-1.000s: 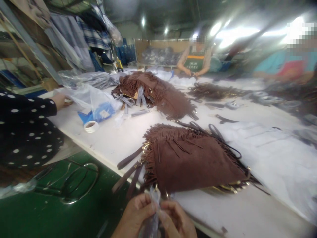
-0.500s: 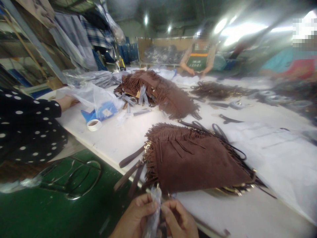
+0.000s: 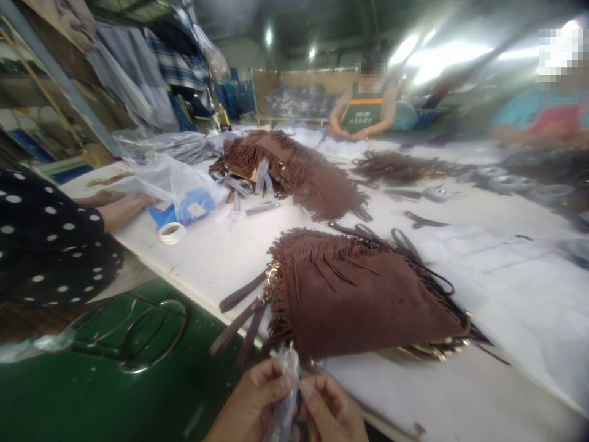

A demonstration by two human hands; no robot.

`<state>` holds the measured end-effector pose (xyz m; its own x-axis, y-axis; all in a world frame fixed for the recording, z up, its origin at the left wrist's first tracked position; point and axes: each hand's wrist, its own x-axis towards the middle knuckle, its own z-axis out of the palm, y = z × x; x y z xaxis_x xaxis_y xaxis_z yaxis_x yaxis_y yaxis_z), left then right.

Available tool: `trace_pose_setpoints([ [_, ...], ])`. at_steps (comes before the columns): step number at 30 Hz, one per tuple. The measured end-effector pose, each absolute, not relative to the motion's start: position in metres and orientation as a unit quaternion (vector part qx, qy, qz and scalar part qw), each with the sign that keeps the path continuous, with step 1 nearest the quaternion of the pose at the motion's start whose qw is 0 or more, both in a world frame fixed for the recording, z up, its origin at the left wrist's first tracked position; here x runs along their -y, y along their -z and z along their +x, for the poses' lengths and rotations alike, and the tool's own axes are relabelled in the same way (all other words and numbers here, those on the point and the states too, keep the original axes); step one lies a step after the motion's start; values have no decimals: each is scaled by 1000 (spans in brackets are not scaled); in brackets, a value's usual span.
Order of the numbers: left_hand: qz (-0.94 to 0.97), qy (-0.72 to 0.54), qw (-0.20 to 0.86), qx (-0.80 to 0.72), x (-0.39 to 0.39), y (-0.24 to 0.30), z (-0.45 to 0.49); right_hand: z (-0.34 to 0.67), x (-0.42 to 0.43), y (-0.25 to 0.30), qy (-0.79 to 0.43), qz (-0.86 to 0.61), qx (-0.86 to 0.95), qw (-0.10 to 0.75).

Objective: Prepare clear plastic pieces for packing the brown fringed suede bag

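At the table's near edge, my left hand (image 3: 253, 396) pinches a plastic-wrapped strap (image 3: 286, 399) with a metal clasp at its upper end. My right hand (image 3: 334, 408) is closed at the right side of the same wrapped strap, its thumb and fingertips pressed together against it. Just beyond my hands lies a stack of brown fringed suede bags (image 3: 359, 307), the top one flat. Brown wrist straps (image 3: 243, 291) on gold clasps hang from the stack's left side, over the table edge. The strap's lower part is partly hidden by my fingers.
Farther back lie a heap of brown fringed bags (image 3: 294, 159), a tape roll (image 3: 172, 232) and a blue packet (image 3: 186, 209). A co-worker's polka-dot sleeve (image 3: 46, 233) is at left, above a metal stool (image 3: 151, 341). Another person (image 3: 363, 113) stands across the white table (image 3: 197, 264).
Both my hands stay on the wrapped strap with hardly any shift. The polka-dot sleeve has moved slightly, and more of that co-worker's hands shows. The person across the table has lowered their hands.
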<state>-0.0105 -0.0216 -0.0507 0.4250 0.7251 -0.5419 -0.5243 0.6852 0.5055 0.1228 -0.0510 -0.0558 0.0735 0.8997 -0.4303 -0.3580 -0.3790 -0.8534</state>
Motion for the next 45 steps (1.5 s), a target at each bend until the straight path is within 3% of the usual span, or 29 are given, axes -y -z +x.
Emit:
trace_pose_setpoints([
  [16, 108, -369, 853, -353, 24, 55, -8, 111, 55, 76, -609, -535, 217, 543],
  [27, 112, -339, 877, -323, 21, 57, -11, 110, 50, 76, -693, -466, 168, 525],
  [37, 147, -314, 861, -373, 20, 56, -18, 105, 47, 82, -690, -478, 181, 514],
  [42, 151, -297, 861, -385, 22, 68, -22, 105, 47, 83, -637, -550, 247, 481],
  [45, 145, -289, 860, -394, 23, 73, -23, 112, 47, 83, -541, -607, 356, 460],
])
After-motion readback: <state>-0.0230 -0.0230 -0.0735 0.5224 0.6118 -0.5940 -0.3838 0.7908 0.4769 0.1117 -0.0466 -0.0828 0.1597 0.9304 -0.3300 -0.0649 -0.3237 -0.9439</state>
